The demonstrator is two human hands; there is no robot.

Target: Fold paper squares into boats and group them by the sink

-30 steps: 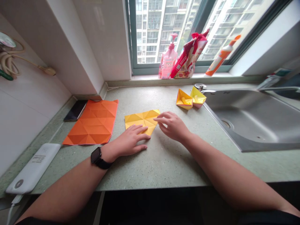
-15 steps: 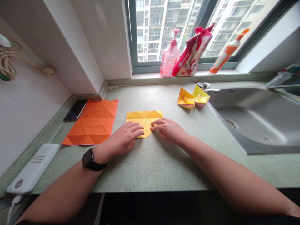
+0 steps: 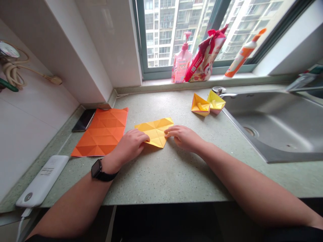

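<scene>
A creased sheet of yellow origami paper [image 3: 155, 131] lies on the speckled counter between my hands, turned a little askew, its near side coming to a corner. My left hand [image 3: 133, 143], with a black watch on the wrist, pinches the paper's left near edge between thumb and fingers. At the right edge, my right hand [image 3: 183, 137] has its fingertips closed on the paper. Left of my left hand rests a creased orange paper [image 3: 101, 132].
Two folded paper shapes [image 3: 200, 105] stand by the steel sink [image 3: 282, 124] at right. A phone [image 3: 84, 120] and a white power bank [image 3: 42, 181] lie at left. A pink pump bottle [image 3: 181, 64], a red bag [image 3: 208, 57] and an orange-white bottle [image 3: 243, 57] line the windowsill.
The yellow paper has turned anticlockwise a little. My left fingers, earlier spread flat on it, now pinch its edge. The view has shifted slightly.
</scene>
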